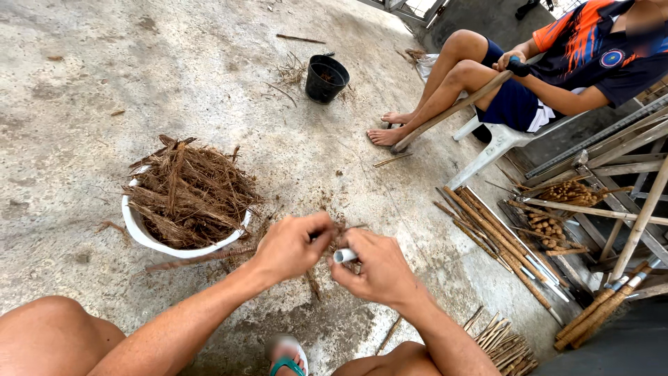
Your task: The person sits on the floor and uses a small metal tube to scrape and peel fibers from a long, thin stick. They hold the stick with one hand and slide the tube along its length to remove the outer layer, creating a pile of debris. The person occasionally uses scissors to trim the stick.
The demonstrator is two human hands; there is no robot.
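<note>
My left hand [291,245] pinches a small tuft of brown fibre [339,237] between thumb and fingers. My right hand [378,268] grips a short white tube [344,255], its open end pointing toward the left hand. Both hands meet just above the concrete floor, in front of my knees. A white basin [139,233] heaped with brown bark strips [189,191] stands to the left of my left hand.
A black bucket [325,78] stands farther back. Another person sits on a white plastic chair [491,146] at the right, holding a long wooden pole [452,109]. Bundles of brown sticks [495,233] and wooden racks [612,202] lie at the right; short sticks [506,345] lie near my knee.
</note>
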